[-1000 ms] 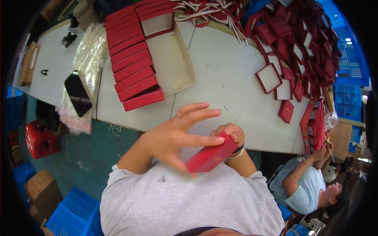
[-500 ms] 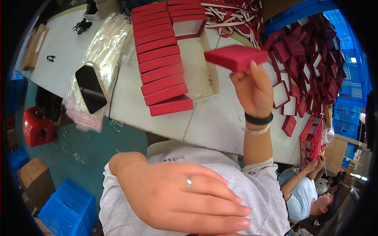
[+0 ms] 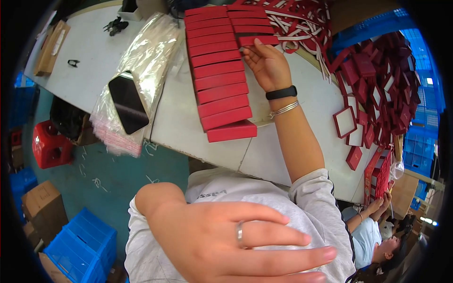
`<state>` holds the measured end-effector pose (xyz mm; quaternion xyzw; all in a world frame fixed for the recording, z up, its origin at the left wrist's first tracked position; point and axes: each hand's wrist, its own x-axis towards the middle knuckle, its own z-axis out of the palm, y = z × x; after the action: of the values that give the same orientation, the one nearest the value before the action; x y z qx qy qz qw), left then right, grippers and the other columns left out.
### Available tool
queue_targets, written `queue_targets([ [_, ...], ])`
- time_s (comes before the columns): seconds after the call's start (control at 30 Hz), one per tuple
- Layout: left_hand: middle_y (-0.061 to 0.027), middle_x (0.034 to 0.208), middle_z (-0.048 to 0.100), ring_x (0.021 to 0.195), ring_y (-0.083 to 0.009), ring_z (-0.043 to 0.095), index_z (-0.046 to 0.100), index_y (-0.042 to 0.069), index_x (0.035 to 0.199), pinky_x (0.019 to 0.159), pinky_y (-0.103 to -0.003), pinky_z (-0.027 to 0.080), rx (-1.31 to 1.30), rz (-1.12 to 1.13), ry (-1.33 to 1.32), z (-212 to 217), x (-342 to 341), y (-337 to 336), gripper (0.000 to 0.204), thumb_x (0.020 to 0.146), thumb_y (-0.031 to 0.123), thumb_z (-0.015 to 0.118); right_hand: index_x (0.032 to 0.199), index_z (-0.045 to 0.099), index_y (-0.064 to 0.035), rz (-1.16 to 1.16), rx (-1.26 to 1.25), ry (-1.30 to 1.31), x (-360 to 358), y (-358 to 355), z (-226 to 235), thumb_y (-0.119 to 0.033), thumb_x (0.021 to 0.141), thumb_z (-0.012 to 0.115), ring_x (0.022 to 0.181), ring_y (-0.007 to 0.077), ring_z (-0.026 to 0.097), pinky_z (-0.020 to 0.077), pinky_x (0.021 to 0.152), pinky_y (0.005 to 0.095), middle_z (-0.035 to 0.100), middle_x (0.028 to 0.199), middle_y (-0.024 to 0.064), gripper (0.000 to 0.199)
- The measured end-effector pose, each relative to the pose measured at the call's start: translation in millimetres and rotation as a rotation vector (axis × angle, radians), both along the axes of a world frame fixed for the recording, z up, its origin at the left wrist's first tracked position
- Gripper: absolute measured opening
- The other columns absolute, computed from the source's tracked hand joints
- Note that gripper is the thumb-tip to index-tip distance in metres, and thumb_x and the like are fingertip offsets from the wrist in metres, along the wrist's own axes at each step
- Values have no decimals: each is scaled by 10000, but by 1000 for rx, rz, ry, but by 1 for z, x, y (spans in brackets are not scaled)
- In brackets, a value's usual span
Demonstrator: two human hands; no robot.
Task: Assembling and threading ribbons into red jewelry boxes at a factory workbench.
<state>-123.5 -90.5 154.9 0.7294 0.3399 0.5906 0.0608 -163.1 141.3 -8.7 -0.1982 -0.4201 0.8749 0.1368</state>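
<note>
My right hand (image 3: pixel 270 68), with a black band and bracelets at the wrist, reaches to the carton and grips a flat red box (image 3: pixel 259 40) by its near edge. That box lines up with the red boxes of the short right-hand column. Beside it a longer column of red boxes (image 3: pixel 219 84) stands close together. The nearest box (image 3: pixel 231 131) of that column sits a little askew at the front. Most of the carton lies hidden under the boxes and my arm. Close to the camera, in front of my shirt, my left hand (image 3: pixel 236 245) is open with fingers spread, a ring on one.
Left on the white table lie clear plastic bags (image 3: pixel 141 56) with a phone (image 3: pixel 128 103) on top. Red and white ribbons (image 3: pixel 306 23) are heaped behind. A large pile of red boxes (image 3: pixel 377 89) fills the right side. A co-worker (image 3: pixel 365 236) sits at lower right.
My right hand has carried the red box leftward and away from me, from above the table into the carton's right column. My left hand has shifted slightly right and stays open.
</note>
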Motion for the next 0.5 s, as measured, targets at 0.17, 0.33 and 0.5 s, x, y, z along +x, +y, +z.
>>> queue_targets([
  [0.17, -108, 1090, 611, 890, -278, 609, 592, 53, 1086, 805, -393, 476, 117, 162, -130, -28, 9, -14, 310, 783, 108, 631, 872, 578, -21, -19, 47, -21, -12, -13, -8, -200, 883, 588, 782, 183, 609, 483, 727, 287, 637, 857, 109, 180],
  [0.33, -54, 1207, 543, 1117, -315, 494, 578, 148, 1148, 946, -508, 373, -559, 653, 112, -61, 0, -4, 500, 661, 147, 695, 947, 579, -21, 16, 15, -45, -4, -11, -7, -287, 881, 589, 865, 164, 584, 454, 745, 273, 628, 932, 104, 274],
  [0.5, -49, 1278, 484, 1221, -326, 381, 582, 220, 1156, 1025, -553, 227, -756, 904, 426, -111, -1, 15, 535, 637, 178, 710, 1028, 572, -50, 5, 15, -28, 2, -10, -16, -324, 880, 583, 966, 138, 539, 408, 800, 275, 606, 1017, 57, 312],
])
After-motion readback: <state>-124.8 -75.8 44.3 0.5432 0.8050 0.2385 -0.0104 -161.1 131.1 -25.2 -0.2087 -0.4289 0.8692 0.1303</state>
